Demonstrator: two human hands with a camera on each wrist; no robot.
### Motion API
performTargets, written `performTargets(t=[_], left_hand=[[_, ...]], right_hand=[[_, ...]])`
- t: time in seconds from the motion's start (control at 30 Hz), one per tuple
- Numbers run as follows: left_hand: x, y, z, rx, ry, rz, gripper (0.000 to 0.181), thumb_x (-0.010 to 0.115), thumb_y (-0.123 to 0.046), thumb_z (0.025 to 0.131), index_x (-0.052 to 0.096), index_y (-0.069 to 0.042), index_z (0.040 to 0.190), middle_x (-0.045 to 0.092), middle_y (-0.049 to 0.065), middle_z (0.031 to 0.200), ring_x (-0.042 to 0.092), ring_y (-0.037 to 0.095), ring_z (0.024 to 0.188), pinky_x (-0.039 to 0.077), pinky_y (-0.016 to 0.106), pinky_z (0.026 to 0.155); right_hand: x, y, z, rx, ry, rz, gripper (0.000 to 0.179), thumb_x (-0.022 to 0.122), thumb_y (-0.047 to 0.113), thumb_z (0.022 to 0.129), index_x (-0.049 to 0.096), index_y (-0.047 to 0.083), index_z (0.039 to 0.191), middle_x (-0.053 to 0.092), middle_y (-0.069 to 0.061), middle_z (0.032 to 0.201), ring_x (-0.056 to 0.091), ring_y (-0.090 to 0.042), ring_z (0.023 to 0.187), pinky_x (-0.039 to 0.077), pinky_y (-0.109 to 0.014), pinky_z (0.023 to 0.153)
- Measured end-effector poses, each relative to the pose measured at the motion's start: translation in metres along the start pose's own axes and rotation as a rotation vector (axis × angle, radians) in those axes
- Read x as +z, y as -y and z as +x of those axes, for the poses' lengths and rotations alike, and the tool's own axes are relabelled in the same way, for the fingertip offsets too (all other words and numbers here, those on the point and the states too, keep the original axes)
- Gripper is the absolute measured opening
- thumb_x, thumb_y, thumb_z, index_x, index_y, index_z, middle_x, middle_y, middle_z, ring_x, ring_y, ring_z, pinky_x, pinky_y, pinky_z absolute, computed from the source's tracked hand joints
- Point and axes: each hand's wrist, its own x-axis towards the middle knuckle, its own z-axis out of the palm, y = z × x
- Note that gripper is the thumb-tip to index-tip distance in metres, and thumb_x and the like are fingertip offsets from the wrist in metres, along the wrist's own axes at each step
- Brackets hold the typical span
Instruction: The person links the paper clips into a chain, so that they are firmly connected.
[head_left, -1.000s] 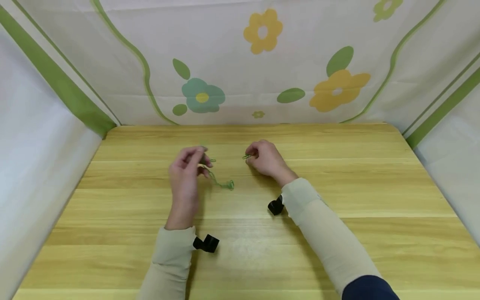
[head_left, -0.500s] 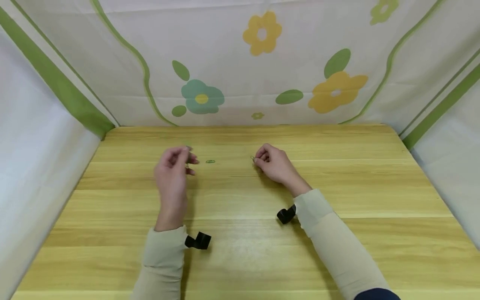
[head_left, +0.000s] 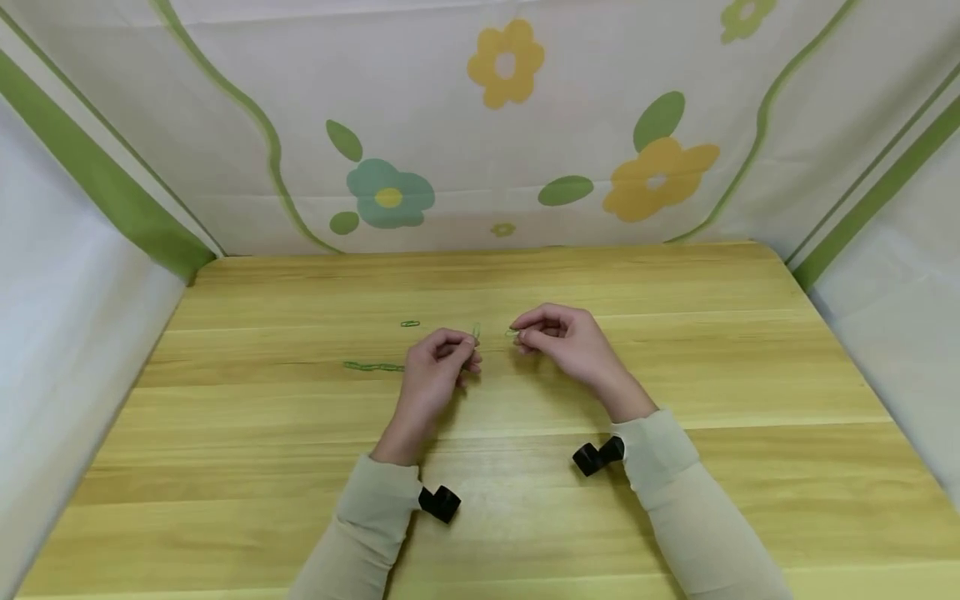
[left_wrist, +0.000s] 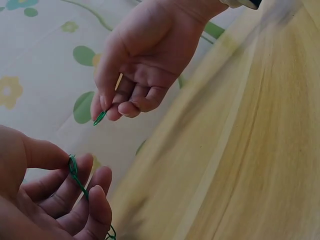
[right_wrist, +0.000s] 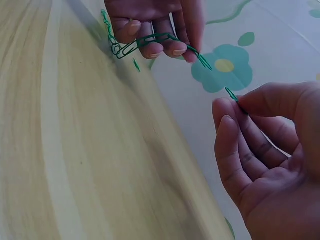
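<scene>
My left hand [head_left: 442, 367] pinches the end link of a green paper clip chain [right_wrist: 150, 39] between thumb and index finger. The rest of the chain runs across its other fingers, and its tail lies on the table to the left in the head view. Opposite, my right hand [head_left: 566, 346] holds a single green paper clip [right_wrist: 231, 94] at its thumb and fingertips, one end sticking out toward the left hand. A small gap separates this clip from the chain's end link. One loose green paper clip [head_left: 410, 323] lies on the table beyond the left hand.
The wooden table [head_left: 750, 350] spreads around both hands. A white cloth with printed flowers [head_left: 480, 150] stands up along its back edge, with more cloth at the sides. Black wrist cameras [head_left: 441, 504] jut from both sleeves.
My left hand first moved left, then came back right toward the right hand, with the chain now trailing behind it. My right hand shifted slightly right and nearer me, still pinching its paper clip.
</scene>
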Motion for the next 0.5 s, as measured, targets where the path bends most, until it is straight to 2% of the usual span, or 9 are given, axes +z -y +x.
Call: performTargets(t=[0.27, 0.43, 0.5], left_hand=[[0.0052, 0.0, -0.0026, 0.025, 0.069, 0.049, 0.017, 0.066, -0.015, 0.108, 0.074, -0.001, 0.114, 0.076, 0.008, 0.093, 0.073, 0.021, 0.082, 0.054, 0.029, 0.066], [0.0062, 0.0001, -0.0029, 0.037, 0.081, 0.066, 0.016, 0.066, -0.012, 0.108, 0.073, 0.0, 0.113, 0.075, 0.01, 0.092, 0.072, 0.023, 0.081, 0.054, 0.028, 0.065], [0.0063, -0.0002, -0.0029, 0.053, 0.085, 0.068, 0.016, 0.066, -0.011, 0.108, 0.073, 0.002, 0.113, 0.075, 0.015, 0.094, 0.071, 0.023, 0.08, 0.055, 0.028, 0.066]], right_hand=[[-0.0008, -0.0013, -0.0042, -0.046, -0.002, 0.039, 0.016, 0.072, 0.01, 0.104, 0.078, 0.003, 0.116, 0.077, -0.024, 0.109, 0.076, -0.021, 0.09, 0.065, -0.038, 0.086], [0.0001, -0.0014, -0.0046, -0.038, 0.014, 0.049, 0.019, 0.073, 0.01, 0.103, 0.078, 0.004, 0.12, 0.079, -0.019, 0.113, 0.078, -0.025, 0.097, 0.065, -0.039, 0.09], [0.0013, -0.0004, -0.0043, -0.039, 0.018, 0.043, 0.02, 0.072, 0.009, 0.103, 0.078, 0.004, 0.121, 0.08, -0.017, 0.114, 0.078, -0.025, 0.097, 0.065, -0.04, 0.091]])
